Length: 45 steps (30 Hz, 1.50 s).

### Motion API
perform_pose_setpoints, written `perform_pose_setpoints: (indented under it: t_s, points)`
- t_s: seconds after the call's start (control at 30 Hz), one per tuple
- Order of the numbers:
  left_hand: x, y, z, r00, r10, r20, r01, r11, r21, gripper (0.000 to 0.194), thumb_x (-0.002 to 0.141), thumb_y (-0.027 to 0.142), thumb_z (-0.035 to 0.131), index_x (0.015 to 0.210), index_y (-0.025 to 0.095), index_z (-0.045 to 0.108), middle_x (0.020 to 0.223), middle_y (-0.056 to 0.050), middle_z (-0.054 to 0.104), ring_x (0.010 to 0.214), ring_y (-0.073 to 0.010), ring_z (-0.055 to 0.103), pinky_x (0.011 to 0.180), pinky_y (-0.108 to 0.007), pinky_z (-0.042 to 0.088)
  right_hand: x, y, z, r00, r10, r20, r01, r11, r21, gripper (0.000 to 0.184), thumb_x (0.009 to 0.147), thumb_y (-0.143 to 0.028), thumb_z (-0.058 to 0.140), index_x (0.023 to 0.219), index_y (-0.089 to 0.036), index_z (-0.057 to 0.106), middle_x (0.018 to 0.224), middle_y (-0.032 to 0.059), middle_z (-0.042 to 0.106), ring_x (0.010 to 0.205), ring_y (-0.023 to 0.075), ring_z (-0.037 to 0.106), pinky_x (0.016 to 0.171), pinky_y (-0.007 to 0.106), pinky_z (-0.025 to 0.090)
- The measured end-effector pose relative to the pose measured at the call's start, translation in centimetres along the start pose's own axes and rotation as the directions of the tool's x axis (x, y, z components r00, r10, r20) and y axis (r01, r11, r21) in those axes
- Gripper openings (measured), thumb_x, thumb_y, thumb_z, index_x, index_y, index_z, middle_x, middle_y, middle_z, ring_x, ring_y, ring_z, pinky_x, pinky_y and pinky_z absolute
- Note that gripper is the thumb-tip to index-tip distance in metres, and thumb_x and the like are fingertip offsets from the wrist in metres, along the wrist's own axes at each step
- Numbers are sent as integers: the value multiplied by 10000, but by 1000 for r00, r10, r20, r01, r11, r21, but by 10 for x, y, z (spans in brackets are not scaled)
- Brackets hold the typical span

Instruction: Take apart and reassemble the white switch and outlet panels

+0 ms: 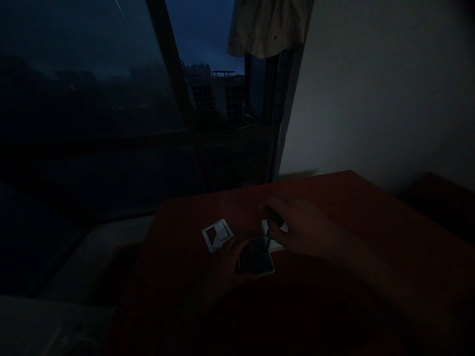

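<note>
In the dim light my left hand (227, 261) grips the left side of a square box-like piece (255, 258) with a dark face and a pale rim, which looks like the back of a wall switch. My right hand (302, 225) is closed round the dark handle of a screwdriver (275, 216). Its shaft points down, and the tip meets the box near its right edge. Beyond my left hand lies a white square frame (211, 244) with a white plate across part of it. Partly hidden behind my right hand is another white piece (276, 245).
The reddish-brown table (334, 198) stands against a window (148, 109) and a pale wall (378, 89). A short curtain (269, 29) hangs at the top. Dark buildings (226, 94) show outside. A dark shape (438, 207) sits at the right, too dim to name.
</note>
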State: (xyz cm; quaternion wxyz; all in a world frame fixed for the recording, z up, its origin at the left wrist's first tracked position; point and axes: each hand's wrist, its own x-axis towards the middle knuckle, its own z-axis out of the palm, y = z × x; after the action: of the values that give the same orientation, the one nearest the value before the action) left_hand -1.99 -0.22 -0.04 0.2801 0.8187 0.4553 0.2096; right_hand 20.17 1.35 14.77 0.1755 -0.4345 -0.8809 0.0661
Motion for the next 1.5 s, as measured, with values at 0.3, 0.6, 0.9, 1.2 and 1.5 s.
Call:
perform_pose_setpoints:
  t_s: [0.3, 0.6, 0.9, 1.2, 1.5]
  points:
    - [0, -1, 2, 1000, -2, -30, 1, 1000, -17, 691, 667, 487, 774, 1260, 283, 483, 1255, -52, 530, 1127, -273, 509, 939, -393, 429, 0, 4, -1, 1000, 27, 8, -27, 996, -82, 176, 924, -304, 451, 966, -192, 580, 915, 50, 626, 740, 159, 585, 613, 263, 361]
    - [0, 5, -4, 1000, -19, -21, 18, 999, -36, 683, 664, 482, 777, 1253, 292, 487, 1250, -48, 539, 1112, -266, 524, 915, -375, 442, -3, -2, -11, 999, 26, 40, -23, 998, -62, 199, 882, -314, 510, 1019, -192, 587, 915, 64, 649, 753, 180, 602, 625, 272, 377]
    - [0, -1, 0, 999, -17, -36, 16, 1000, -24, 687, 659, 482, 783, 1252, 285, 499, 1260, -43, 539, 1126, -266, 515, 934, -374, 432, -3, 5, -12, 995, -92, 45, 86, 988, 126, 377, 805, -113, 536, 1172, -196, 543, 1116, 82, 623, 932, 184, 607, 762, 287, 440]
    - [1, 6, -6, 998, -60, 9, 60, 998, -26, 677, 661, 470, 778, 1246, 269, 504, 1262, -66, 536, 1112, -280, 524, 920, -392, 438, 0, 5, -6, 999, 24, 40, -19, 994, -110, 200, 898, -285, 505, 1050, -186, 589, 958, 78, 652, 793, 194, 619, 642, 283, 406]
    - [2, 8, -5, 998, -67, 14, 67, 996, -63, 679, 654, 446, 789, 1243, 278, 495, 1274, -57, 530, 1141, -279, 506, 951, -401, 418, -3, 0, -11, 998, -27, 57, 28, 1000, -11, 234, 875, -303, 536, 1081, -206, 587, 940, 65, 661, 817, 197, 616, 675, 288, 411]
